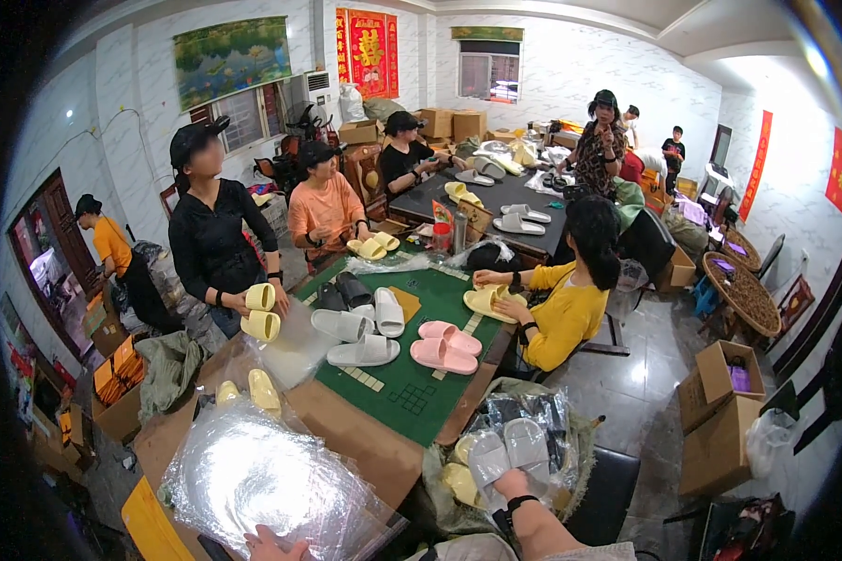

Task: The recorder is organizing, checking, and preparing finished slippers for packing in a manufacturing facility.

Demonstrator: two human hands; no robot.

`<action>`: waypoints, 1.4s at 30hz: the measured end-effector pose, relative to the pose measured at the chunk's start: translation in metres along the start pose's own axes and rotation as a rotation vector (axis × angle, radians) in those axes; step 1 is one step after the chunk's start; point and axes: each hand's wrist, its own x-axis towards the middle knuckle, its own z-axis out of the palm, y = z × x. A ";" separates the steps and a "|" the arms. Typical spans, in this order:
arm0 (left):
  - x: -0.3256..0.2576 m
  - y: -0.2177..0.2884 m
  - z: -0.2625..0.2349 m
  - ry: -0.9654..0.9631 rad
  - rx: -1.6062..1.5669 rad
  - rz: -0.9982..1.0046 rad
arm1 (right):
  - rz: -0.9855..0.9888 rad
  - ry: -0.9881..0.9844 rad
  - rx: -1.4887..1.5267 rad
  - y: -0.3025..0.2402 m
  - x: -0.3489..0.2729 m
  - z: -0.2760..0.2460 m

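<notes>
My right hand (512, 482) is closed on the heel end of a pair of light grey slippers (489, 456), just above an open sack (580, 460). Yellow slippers (460, 482) and clear plastic lie in that sack. My left hand (276, 544) rests with fingers apart at the near edge of a stack of clear plastic bags (253, 467), which shine under the light. Beyond the stack, a pair of pale yellow slippers (265, 393) pokes out on the brown cardboard (346, 421).
A green tabletop (393, 393) bears pink slippers (446, 348), grey slippers (363, 352) and black slippers (354, 290). Co-workers around it handle yellow slippers (261, 311). Behind stands a dark table (421, 201) with more slippers. Cardboard boxes (720, 430) stand on the floor at right.
</notes>
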 end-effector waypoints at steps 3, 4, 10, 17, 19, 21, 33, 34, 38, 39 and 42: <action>0.000 0.002 -0.005 -0.045 -0.010 -0.028 | -0.037 -0.074 0.006 -0.005 -0.005 -0.009; -0.001 0.002 -0.006 -0.039 -0.008 -0.031 | -0.033 -0.031 0.007 -0.008 -0.007 -0.010; 0.005 0.007 -0.006 -0.045 0.022 -0.030 | -0.017 0.006 -0.004 -0.006 -0.005 -0.011; 0.002 -0.001 0.001 -0.044 -0.020 -0.012 | 0.011 -0.004 0.016 -0.008 -0.007 -0.011; 0.000 -0.002 0.001 -0.056 -0.013 -0.029 | -0.003 -0.002 0.021 -0.012 -0.009 -0.010; -0.005 -0.002 -0.003 0.029 0.021 -0.015 | -0.018 -0.001 0.025 -0.018 -0.010 -0.008; -0.001 0.008 -0.010 -0.048 -0.080 -0.006 | -0.090 -0.293 -0.391 -0.004 -0.011 -0.072; -0.001 0.008 -0.010 -0.059 -0.076 -0.006 | -0.134 -0.327 -0.493 -0.012 -0.013 -0.091; 0.002 0.008 -0.020 -0.116 -0.056 -0.029 | -0.266 -0.061 -0.379 -0.060 -0.020 -0.168; 0.002 0.016 -0.027 -0.104 -0.039 -0.048 | -0.266 0.048 -0.292 -0.072 -0.019 -0.178; 0.007 0.020 -0.033 -0.154 -0.061 -0.097 | -0.325 0.108 -0.039 -0.103 0.005 -0.191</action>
